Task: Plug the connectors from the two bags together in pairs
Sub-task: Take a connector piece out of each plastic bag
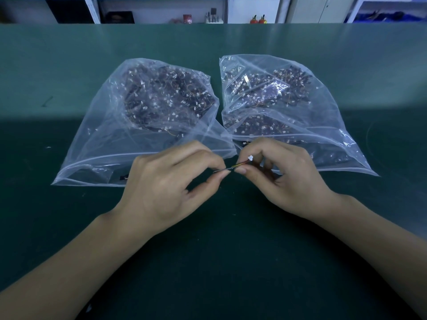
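My left hand [161, 181] and right hand [282, 176] meet just above the dark green desk [231, 262], close in front of the two clear zip bags. Between them I hold a short wire lead [238, 166] with red and yellow strands. Its long axis runs nearly left to right, tilting up toward the right, where its small white connector [250, 157] points up and away from me beside my right index finger. My left thumb and forefinger are curled and pinch the left, darker end of the lead; whether a second connector sits there I cannot tell, since my fingertips cover it. My right thumb and forefinger pinch the lead just below the white connector, the other fingers curled loosely behind.

The left bag [147, 116] and the right bag [288, 107] lie side by side on the desk, their inner edges touching just beyond my knuckles. Each is heaped with dark leads dotted with small white connectors. The mouths of both bags face me, with the zip strips running across their near ends.

I can read no writing or label on the bags or the connector.
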`<state>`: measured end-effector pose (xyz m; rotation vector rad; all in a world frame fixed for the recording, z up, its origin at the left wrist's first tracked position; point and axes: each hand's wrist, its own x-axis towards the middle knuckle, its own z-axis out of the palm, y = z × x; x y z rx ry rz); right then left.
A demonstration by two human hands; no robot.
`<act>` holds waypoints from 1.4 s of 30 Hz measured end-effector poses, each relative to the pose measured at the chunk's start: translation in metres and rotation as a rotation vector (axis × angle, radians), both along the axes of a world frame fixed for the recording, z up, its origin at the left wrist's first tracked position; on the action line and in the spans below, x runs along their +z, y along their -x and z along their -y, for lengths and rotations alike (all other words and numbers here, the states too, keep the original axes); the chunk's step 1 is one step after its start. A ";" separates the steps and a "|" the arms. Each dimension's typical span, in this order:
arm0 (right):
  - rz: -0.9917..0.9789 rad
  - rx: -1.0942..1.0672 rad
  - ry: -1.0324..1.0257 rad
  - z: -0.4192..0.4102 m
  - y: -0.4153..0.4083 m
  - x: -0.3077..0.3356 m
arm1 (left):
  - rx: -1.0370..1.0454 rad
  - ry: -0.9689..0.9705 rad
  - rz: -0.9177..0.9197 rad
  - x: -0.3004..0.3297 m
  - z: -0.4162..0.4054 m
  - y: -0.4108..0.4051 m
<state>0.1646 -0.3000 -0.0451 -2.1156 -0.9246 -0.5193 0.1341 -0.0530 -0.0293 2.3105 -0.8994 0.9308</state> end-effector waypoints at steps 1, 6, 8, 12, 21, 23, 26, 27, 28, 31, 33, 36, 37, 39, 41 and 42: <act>-0.008 -0.001 0.005 0.000 0.000 0.000 | 0.004 0.000 -0.001 -0.001 0.000 0.000; -0.039 0.026 -0.013 0.000 -0.001 0.002 | 0.011 0.013 -0.009 -0.002 -0.002 -0.003; 0.003 0.050 -0.015 0.001 -0.001 0.001 | 0.004 0.011 -0.006 -0.003 -0.002 -0.003; 0.056 -0.013 0.021 0.002 -0.002 0.002 | -0.003 0.027 0.004 -0.004 -0.001 -0.003; 0.016 -0.245 0.010 0.009 -0.003 0.013 | 0.011 0.072 0.014 -0.004 -0.003 -0.004; 0.002 -0.259 0.011 0.011 -0.005 0.014 | 0.019 0.080 0.008 -0.003 -0.003 -0.004; -0.042 -0.290 -0.016 0.015 -0.010 0.014 | 0.024 0.075 0.008 -0.002 -0.003 -0.003; -0.032 -0.303 -0.008 0.016 -0.012 0.014 | 0.032 0.067 0.011 -0.002 -0.004 -0.003; -0.012 -0.317 0.013 0.017 -0.014 0.013 | 0.045 0.056 0.017 -0.001 -0.004 -0.003; 0.029 -0.351 0.087 0.019 -0.016 0.011 | 0.110 0.016 0.058 0.006 -0.004 -0.002; 0.020 -0.360 0.136 0.020 -0.017 0.010 | 0.155 -0.021 0.072 0.009 -0.005 -0.002; 0.003 -0.369 0.200 0.020 -0.017 0.009 | 0.213 -0.045 0.066 0.009 -0.007 -0.004; 0.004 -0.369 0.210 0.019 -0.016 0.009 | 0.237 -0.053 0.062 0.009 -0.008 -0.004; -0.008 -0.372 0.227 0.019 -0.016 0.010 | 0.300 -0.076 0.048 0.010 -0.010 -0.005; -0.018 -0.368 0.257 0.018 -0.016 0.010 | 0.364 -0.114 0.007 0.010 -0.012 -0.006; -0.015 -0.363 0.276 0.018 -0.015 0.010 | 0.389 -0.137 -0.028 0.010 -0.013 -0.007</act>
